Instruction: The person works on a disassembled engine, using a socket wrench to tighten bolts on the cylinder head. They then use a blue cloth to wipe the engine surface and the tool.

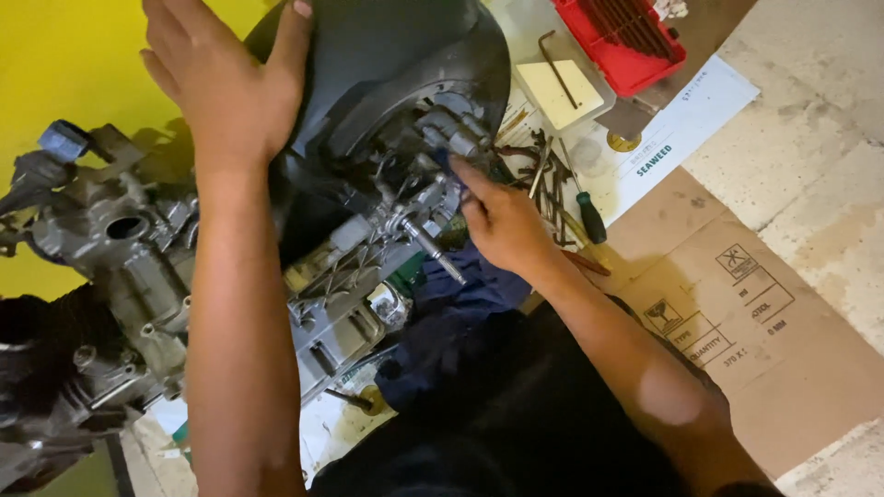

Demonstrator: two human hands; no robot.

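My left hand (226, 78) lies flat on the rim of a black tyre (396, 55) that sits on a grey engine and gearbox assembly (138, 276). My right hand (502, 221) reaches in under the tyre, its fingertips pinched on a small part at the grey wheel hub (442, 138). A bare steel shaft (431, 248) sticks out of the casing just left of that hand. What the fingers pinch is too small to name.
Loose hand tools, with a green-handled screwdriver (589, 216) among them, lie right of the hub. A red tool tray (622, 41) and a bent hex key (557, 69) sit at the top. Flattened cardboard (737, 304) covers the floor at right. A yellow surface (64, 64) lies behind the engine.
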